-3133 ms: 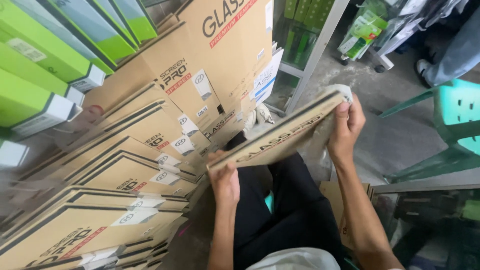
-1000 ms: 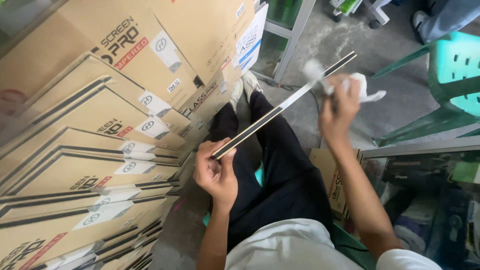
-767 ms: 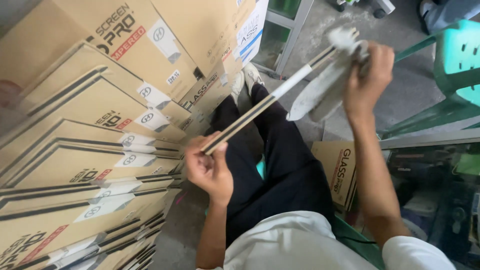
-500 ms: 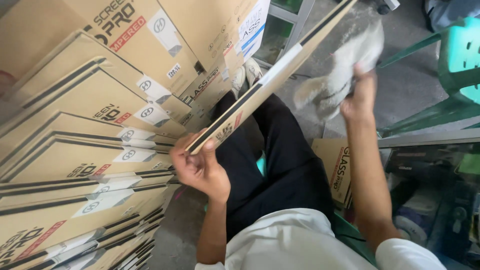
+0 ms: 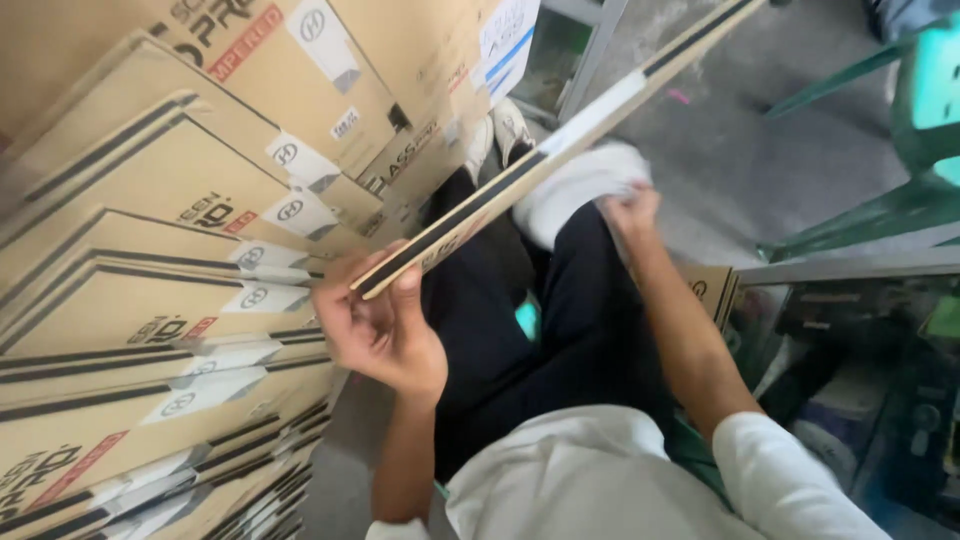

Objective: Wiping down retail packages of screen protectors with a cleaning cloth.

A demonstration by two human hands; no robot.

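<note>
My left hand [image 5: 375, 325] grips the near corner of a flat brown cardboard box [image 5: 560, 150] with a black stripe along its edge. The box slants up and away to the upper right, over my lap. My right hand [image 5: 628, 212] holds a bunched white cloth [image 5: 575, 190] and presses it against the underside of the box, just above my black trousers.
A tall stack of similar flat brown boxes [image 5: 150, 300] fills the left side. Another brown box [image 5: 712, 290] leans by my right knee. A green plastic chair [image 5: 920, 130] and a glass cabinet [image 5: 860, 350] stand at the right. Grey concrete floor lies ahead.
My right hand has come down with the cloth from the upper right to the box's underside near my lap. The box has tilted and its far end has risen.
</note>
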